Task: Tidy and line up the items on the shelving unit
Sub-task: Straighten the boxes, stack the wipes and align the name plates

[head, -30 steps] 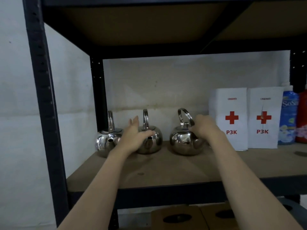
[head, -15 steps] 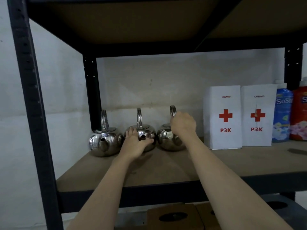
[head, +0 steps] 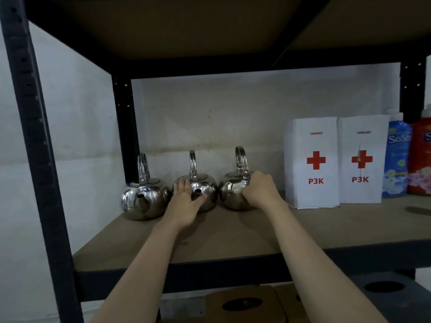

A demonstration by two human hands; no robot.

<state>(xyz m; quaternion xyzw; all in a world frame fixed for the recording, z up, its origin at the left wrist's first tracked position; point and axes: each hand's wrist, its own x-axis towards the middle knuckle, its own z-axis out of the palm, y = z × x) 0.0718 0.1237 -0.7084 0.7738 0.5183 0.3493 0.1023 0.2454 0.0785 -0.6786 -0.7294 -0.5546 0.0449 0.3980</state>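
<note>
Shelf board (head: 233, 234), middle tier: P3K first-aid boxes (head: 312, 164) at right, three steel kettles in a row at back left. Left kettle (head: 144, 199) and middle kettle (head: 207, 192) show spouts forward. Right kettle (head: 233, 192) shows no spout and its handle arch is skewed, so it likely needs turning. It sits just beside the middle one. Right hand (head: 258, 190) grips its right flank, fingers curled by the handle base. Left hand (head: 186, 201) lies flat-fingered on the middle kettle, thumb under the spout.
</note>
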